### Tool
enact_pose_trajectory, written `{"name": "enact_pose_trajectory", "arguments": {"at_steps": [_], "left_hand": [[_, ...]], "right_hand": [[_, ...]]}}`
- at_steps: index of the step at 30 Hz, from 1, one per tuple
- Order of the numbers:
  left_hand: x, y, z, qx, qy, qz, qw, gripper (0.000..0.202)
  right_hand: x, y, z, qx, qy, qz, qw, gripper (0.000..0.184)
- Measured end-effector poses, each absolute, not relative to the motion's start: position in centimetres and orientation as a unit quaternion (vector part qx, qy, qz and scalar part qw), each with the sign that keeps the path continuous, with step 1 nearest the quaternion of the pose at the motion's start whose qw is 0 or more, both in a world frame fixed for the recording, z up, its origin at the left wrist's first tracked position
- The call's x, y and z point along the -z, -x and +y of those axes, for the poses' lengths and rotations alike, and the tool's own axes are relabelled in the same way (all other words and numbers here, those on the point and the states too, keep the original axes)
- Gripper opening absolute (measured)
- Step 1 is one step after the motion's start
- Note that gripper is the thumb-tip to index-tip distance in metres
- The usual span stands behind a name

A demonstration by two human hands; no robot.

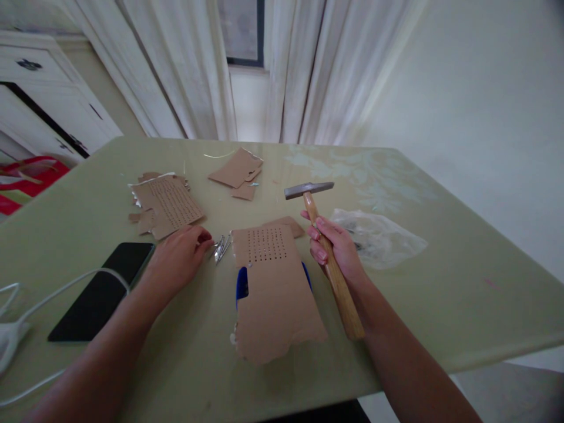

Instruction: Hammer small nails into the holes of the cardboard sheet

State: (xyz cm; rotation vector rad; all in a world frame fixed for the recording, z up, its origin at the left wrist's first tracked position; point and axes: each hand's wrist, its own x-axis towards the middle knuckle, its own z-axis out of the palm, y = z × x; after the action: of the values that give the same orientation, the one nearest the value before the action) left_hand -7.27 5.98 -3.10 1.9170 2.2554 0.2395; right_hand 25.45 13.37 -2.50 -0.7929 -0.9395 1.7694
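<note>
My right hand point(332, 244) is wrapped round the wooden handle of a hammer point(337, 276), its steel head up and pointing away from me. Just left of the hammer lies a torn piece of cardboard point(275, 305) with rows of small punched holes at its far end. Blue parts point(242, 284) stick out from under both sides of it. My left hand point(183, 252) rests on the table beside a small pile of nails point(221, 248), its fingers curled and drawn together. Whatever its fingertips may pinch is too small to make out.
Further back lie a stack of hole-punched cardboard point(167, 202) and several plain cardboard scraps point(238, 170). A dark phone point(101, 294) sits at left under a white cable point(57, 296). A clear plastic bag point(383, 238) lies right of the hammer on the green table point(440, 282).
</note>
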Motion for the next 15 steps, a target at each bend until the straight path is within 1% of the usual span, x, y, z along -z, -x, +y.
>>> {"name": "enact_pose_trajectory", "arguments": {"at_steps": [4, 6, 8, 10, 12, 13, 15], "left_hand": [[3.5, 7.5, 5.9, -0.071, -0.657, 0.747, 0.068, 0.025], [3.7, 7.2, 5.9, -0.055, -0.659, 0.748, 0.048, 0.027], [3.6, 6.7, 6.0, -0.071, -0.649, 0.757, 0.038, 0.030], [3.0, 5.7, 5.9, -0.161, -0.625, 0.763, 0.038, 0.032], [2.1, 4.4, 5.5, -0.303, -0.602, 0.738, 0.043, 0.034], [1.6, 3.7, 5.1, -0.364, -0.601, 0.710, 0.045, 0.033], [0.7, 2.2, 4.3, -0.449, -0.614, 0.646, 0.065, 0.024]], "right_hand": [[2.4, -25.3, 13.3, -0.724, 0.323, -0.386, 0.473, 0.050], [2.3, -25.3, 13.3, -0.727, 0.324, -0.387, 0.467, 0.054], [2.3, -25.3, 13.3, -0.729, 0.326, -0.387, 0.462, 0.054], [2.3, -25.2, 13.3, -0.728, 0.326, -0.388, 0.461, 0.050], [2.3, -25.2, 13.3, -0.726, 0.326, -0.389, 0.464, 0.045], [2.4, -25.2, 13.3, -0.724, 0.327, -0.389, 0.466, 0.044], [2.5, -25.2, 13.3, -0.722, 0.330, -0.390, 0.466, 0.043]]}}
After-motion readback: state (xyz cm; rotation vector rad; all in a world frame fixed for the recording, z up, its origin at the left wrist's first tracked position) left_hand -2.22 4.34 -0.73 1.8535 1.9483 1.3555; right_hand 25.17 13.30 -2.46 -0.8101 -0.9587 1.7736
